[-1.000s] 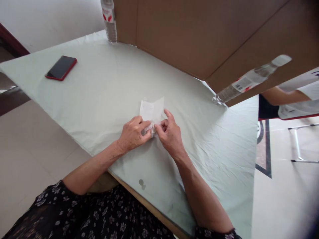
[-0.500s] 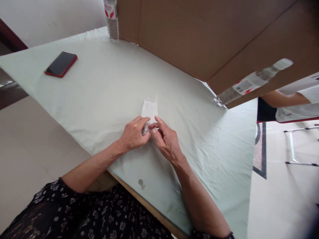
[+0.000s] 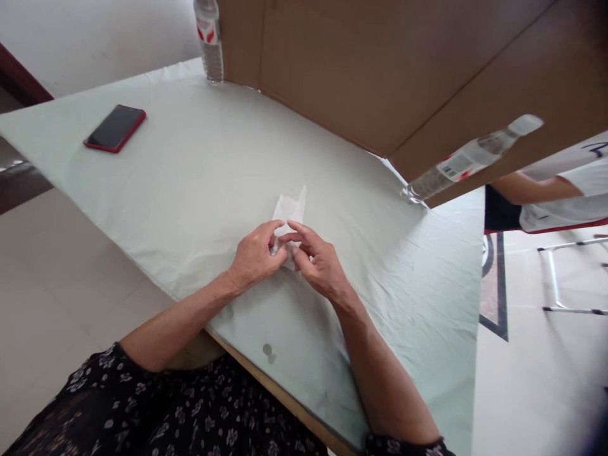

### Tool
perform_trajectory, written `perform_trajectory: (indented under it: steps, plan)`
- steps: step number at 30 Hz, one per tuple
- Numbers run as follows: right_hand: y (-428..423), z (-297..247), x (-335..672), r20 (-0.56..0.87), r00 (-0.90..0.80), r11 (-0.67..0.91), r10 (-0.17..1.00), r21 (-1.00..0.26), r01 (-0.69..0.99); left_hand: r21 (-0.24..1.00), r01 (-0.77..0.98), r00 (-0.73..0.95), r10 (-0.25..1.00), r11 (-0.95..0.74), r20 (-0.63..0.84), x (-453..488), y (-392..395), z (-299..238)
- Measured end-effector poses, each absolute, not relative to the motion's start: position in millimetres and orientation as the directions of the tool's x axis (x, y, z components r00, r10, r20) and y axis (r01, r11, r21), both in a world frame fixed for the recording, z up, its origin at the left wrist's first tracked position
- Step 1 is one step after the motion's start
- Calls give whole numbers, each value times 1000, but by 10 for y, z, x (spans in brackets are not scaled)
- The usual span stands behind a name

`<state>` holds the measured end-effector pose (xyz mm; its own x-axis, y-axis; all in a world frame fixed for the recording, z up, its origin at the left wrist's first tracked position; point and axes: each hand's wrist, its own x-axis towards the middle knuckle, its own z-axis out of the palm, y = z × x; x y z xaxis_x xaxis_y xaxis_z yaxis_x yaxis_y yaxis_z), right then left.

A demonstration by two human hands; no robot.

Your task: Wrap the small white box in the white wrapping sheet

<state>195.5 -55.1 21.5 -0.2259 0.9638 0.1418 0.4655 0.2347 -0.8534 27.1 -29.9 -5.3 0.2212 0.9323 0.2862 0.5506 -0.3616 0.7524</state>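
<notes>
A small sheet of thin white paper (image 3: 291, 208) lies on the pale green tablecloth (image 3: 199, 164) in front of me, folded narrow with its far end lifted. My left hand (image 3: 256, 256) pinches the near end of the paper, fingers curled. My right hand (image 3: 317, 263) meets it from the right, thumb and forefinger closed on the same end. The part of the paper between my fingers is mostly hidden.
A red phone (image 3: 115, 128) lies at the far left. One water bottle (image 3: 209, 39) stands at the back, another (image 3: 468, 158) at the right, both against a brown cardboard wall (image 3: 380, 69). Another person's arm (image 3: 536, 189) shows beyond the right edge.
The paper was a wider open flap a second ago; it is now folded narrower. My right fingers moved left over the paper's near end to meet my left hand.
</notes>
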Motion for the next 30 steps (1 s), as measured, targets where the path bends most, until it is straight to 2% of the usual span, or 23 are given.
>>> perform_trajectory:
  steps: [4,8,12,17,19,21,24,30]
  plan:
    - [-457,90,2003,267,28,221,963,-848,481,688,592,251,908,-419,336,261,-317,-38]
    - [-279,21,2035,264,-48,238,963,-761,604,524,661,286,826,-537,486,257,-326,-28]
    - [-171,11,2011,205,-120,235,971,-746,623,446,612,375,736,-653,563,244,-298,-19]
    - [-146,12,2065,176,33,129,984,-825,550,459,586,433,737,-668,520,225,-261,-4]
    - [-102,1,2123,115,119,42,986,-869,492,476,578,428,743,-663,515,222,-257,-2]
    - [-27,-10,2167,-11,166,-81,986,-905,418,484,565,428,738,-669,521,222,-257,-1]
    - [118,-11,2166,-179,161,-222,971,-924,312,489,550,427,731,-677,532,221,-259,1]
    - [344,24,2052,-230,36,-231,973,-940,249,480,569,433,740,-668,515,225,-263,12]
